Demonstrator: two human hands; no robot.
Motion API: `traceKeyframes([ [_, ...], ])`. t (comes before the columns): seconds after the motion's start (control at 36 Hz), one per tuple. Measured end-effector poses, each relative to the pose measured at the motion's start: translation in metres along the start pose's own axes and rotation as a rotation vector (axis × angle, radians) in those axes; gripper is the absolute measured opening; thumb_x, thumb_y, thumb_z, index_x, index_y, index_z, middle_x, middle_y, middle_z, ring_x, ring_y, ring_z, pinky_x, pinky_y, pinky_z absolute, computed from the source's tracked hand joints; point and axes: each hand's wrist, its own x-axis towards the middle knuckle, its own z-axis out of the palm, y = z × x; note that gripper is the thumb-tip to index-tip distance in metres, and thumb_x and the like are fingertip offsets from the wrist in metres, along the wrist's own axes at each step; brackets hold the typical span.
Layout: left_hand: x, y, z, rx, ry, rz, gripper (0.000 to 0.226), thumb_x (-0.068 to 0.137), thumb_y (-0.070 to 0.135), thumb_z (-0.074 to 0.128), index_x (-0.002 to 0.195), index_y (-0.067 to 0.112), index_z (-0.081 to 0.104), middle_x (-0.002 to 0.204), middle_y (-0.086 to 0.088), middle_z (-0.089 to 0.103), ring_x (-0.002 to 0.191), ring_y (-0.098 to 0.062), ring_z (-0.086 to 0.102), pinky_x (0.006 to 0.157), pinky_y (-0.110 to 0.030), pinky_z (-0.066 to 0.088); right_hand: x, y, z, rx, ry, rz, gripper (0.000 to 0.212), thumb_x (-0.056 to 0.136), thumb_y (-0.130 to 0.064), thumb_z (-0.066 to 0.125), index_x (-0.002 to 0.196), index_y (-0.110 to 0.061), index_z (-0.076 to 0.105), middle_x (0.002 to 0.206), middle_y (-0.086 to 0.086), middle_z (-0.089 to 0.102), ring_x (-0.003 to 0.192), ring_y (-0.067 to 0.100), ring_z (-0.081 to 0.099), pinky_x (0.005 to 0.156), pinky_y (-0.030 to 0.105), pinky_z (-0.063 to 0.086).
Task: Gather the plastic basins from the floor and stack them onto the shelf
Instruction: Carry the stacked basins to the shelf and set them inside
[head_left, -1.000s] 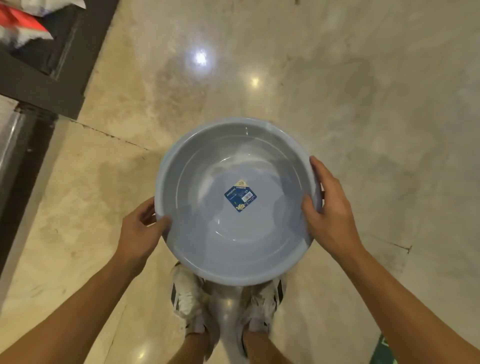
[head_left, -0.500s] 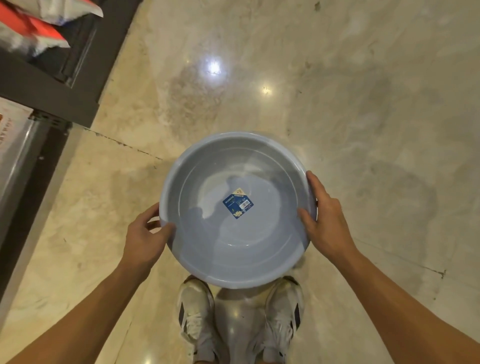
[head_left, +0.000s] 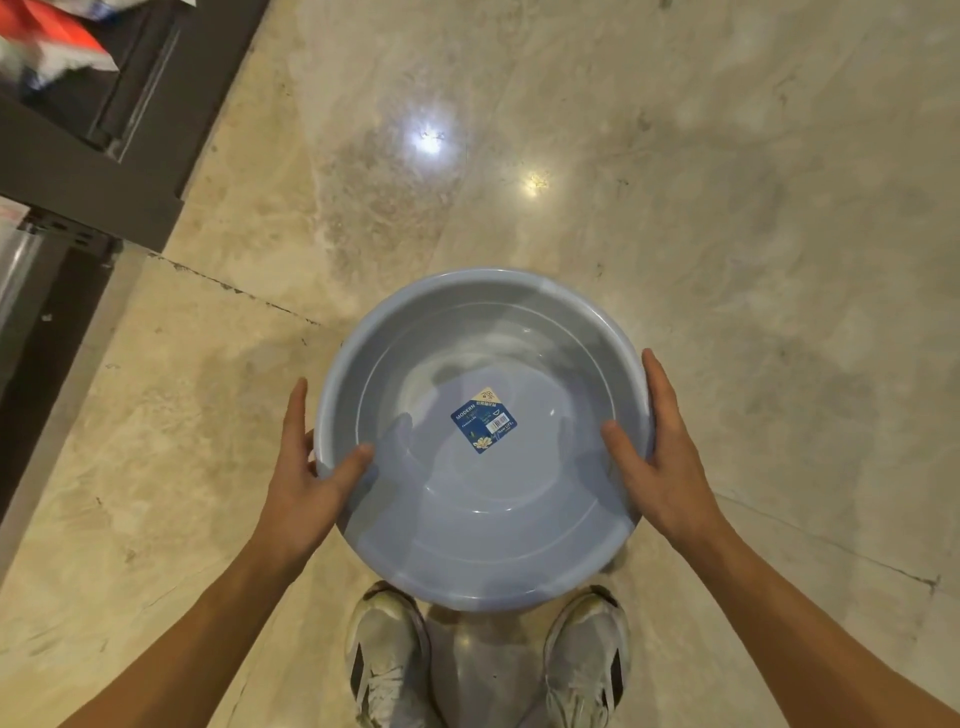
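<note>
Basin (head_left: 483, 519) between both gripping hands

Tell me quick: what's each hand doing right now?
Left hand: closed on the left rim of the blue basin, thumb inside.
Right hand: closed on the basin's right rim, thumb inside.

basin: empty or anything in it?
Empty. The blue basin faces mouth up, its bare bottom showing only a stuck-on label; left hand and right hand grip its rim.
</note>
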Motion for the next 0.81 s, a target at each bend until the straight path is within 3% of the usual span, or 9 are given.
traceKeyframes([
  [0.08,0.001,0.001,0.0,0.052,-0.048,0.136,0.08,0.087,0.039,0.069,0.15,0.051,0.022,0.153,0.019,0.038,0.135,-0.014,0.046,0.1,-0.052,0.051,0.0,-0.004,0.004,0.105,0.059,0.035,0.066,0.101,-0.025,0.058,0.156,-0.039,0.025,0.152,-0.035,0.033,0.137,-0.01,0.037,0.108,0.021,0.037],
  [0.17,-0.009,0.015,-0.003,0.032,-0.047,0.189,0.071,0.086,0.037,0.064,0.147,0.051,0.031,0.145,0.024,0.046,0.128,-0.004,0.051,0.096,-0.045,0.054,-0.005,-0.012,-0.002,0.146,0.086,0.069,0.059,0.102,-0.026,0.057,0.153,-0.04,0.031,0.148,-0.027,0.043,0.131,-0.007,0.046,0.101,0.019,0.042],
  [0.31,-0.039,0.07,-0.024,0.022,-0.074,0.217,0.061,0.094,0.035,0.064,0.143,0.056,0.035,0.139,0.024,0.051,0.121,-0.012,0.058,0.084,-0.047,0.06,-0.03,-0.06,-0.045,0.181,0.085,0.09,0.054,0.103,-0.033,0.053,0.152,-0.042,0.034,0.147,-0.027,0.045,0.123,-0.013,0.05,0.091,0.01,0.047],
  [0.44,-0.098,0.178,-0.056,-0.05,-0.081,0.157,0.061,0.088,0.046,0.061,0.139,0.065,0.032,0.121,0.033,0.058,0.11,-0.017,0.065,0.079,-0.048,0.062,-0.079,-0.158,-0.12,0.197,0.118,0.062,0.049,0.101,-0.042,0.051,0.147,-0.049,0.037,0.143,-0.028,0.047,0.125,0.001,0.055,0.1,0.034,0.053],
  [0.53,-0.146,0.254,-0.079,-0.073,-0.102,0.186,0.063,0.087,0.049,0.059,0.141,0.064,0.03,0.114,0.04,0.057,0.105,-0.014,0.066,0.074,-0.037,0.063,-0.12,-0.228,-0.173,0.211,0.157,0.042,0.046,0.103,-0.039,0.05,0.145,-0.052,0.038,0.143,-0.028,0.048,0.125,0.005,0.056,0.101,0.042,0.053],
  [0.64,-0.225,0.367,-0.115,-0.13,-0.168,0.256,0.059,0.087,0.042,0.06,0.136,0.066,0.037,0.125,0.033,0.057,0.113,-0.01,0.063,0.075,-0.031,0.063,-0.184,-0.333,-0.252,0.262,0.224,0.02,0.048,0.103,-0.031,0.054,0.139,-0.06,0.041,0.141,-0.021,0.053,0.119,0.018,0.062,0.095,0.051,0.056],
  [0.75,-0.31,0.459,-0.152,-0.133,-0.245,0.375,0.058,0.091,0.03,0.061,0.135,0.063,0.041,0.138,0.022,0.056,0.122,-0.007,0.059,0.092,-0.038,0.058,-0.26,-0.425,-0.328,0.283,0.292,-0.016,0.054,0.101,-0.023,0.056,0.135,-0.064,0.043,0.139,-0.026,0.054,0.121,0.01,0.061,0.099,0.048,0.054],
  [0.81,-0.355,0.504,-0.163,-0.121,-0.208,0.465,0.06,0.09,0.018,0.063,0.133,0.056,0.048,0.139,0.023,0.056,0.118,0.006,0.058,0.089,-0.02,0.056,-0.3,-0.467,-0.363,0.28,0.33,-0.056,0.057,0.101,-0.02,0.057,0.132,-0.066,0.045,0.14,-0.029,0.054,0.126,0.007,0.057,0.105,0.051,0.049],
])
